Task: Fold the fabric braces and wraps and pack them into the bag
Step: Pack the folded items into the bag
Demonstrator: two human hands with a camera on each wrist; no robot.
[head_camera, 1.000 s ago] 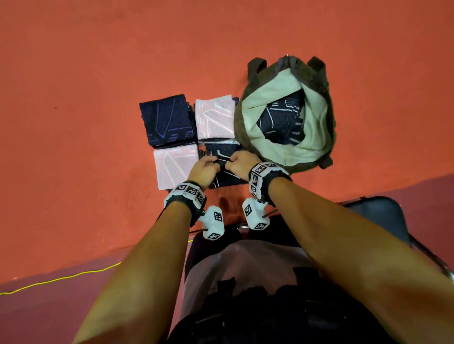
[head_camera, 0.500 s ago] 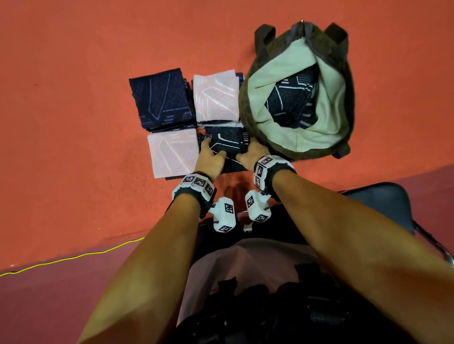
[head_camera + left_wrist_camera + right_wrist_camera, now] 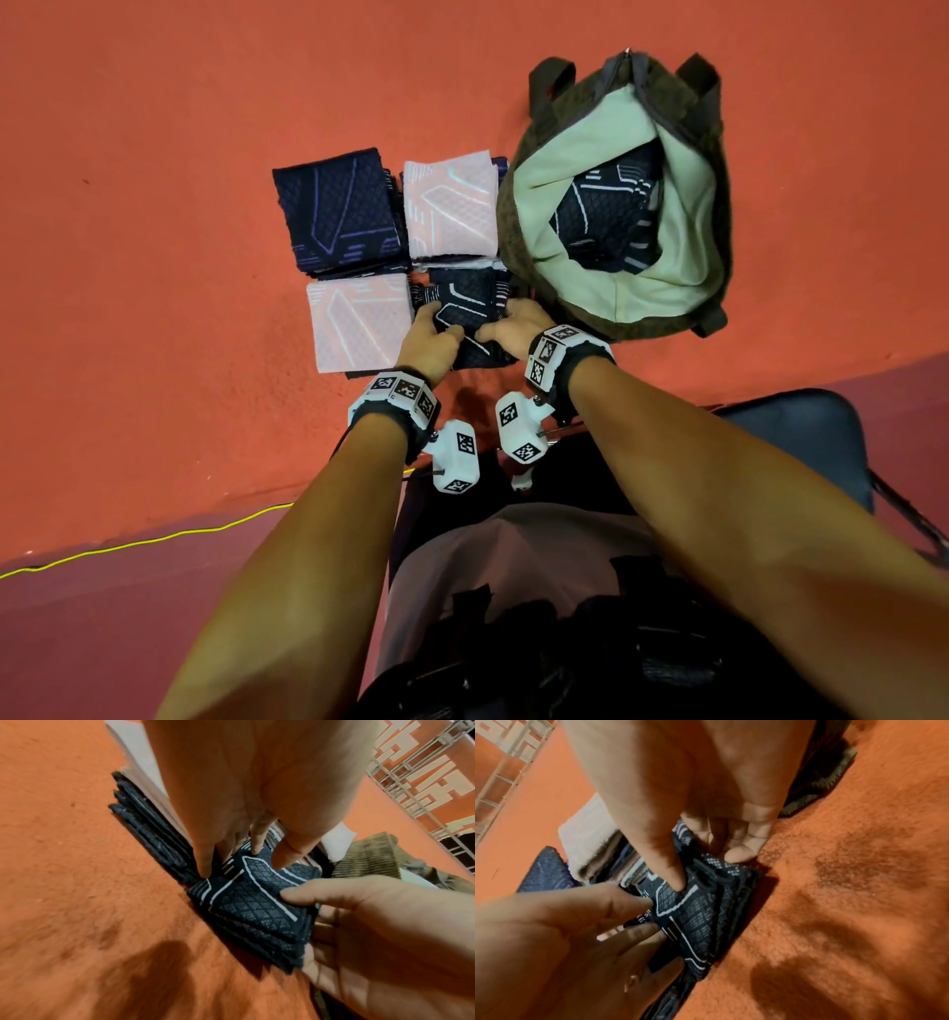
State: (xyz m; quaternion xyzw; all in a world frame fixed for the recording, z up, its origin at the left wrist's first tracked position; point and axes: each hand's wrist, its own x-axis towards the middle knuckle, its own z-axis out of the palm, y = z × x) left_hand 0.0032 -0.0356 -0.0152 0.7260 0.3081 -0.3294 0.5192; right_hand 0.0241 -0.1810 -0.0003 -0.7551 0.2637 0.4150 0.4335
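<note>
Four piles of folded braces lie on the orange cloth: a navy pile (image 3: 334, 210), a pink pile (image 3: 452, 210), a second pink pile (image 3: 359, 321) and a dark patterned pile (image 3: 470, 303). My left hand (image 3: 436, 329) grips the dark pile (image 3: 252, 902) on its left side, thumb on top. My right hand (image 3: 506, 326) grips its right side, thumb (image 3: 670, 874) on top and fingers (image 3: 741, 852) tucked at the edge. The olive bag (image 3: 534, 216) stands open to the right, with a dark folded brace (image 3: 606, 216) inside.
The bag's pale lining (image 3: 667, 288) is spread wide, its near rim touching my right hand. A dark chair (image 3: 801, 426) stands at the lower right. A yellow cord (image 3: 154, 539) runs along the cloth's near edge. Bare orange cloth lies left of the piles.
Both hands moved forward from the dark pile's near edge, spread to its left and right sides, and closed on it. The view also shifted closer to the piles.
</note>
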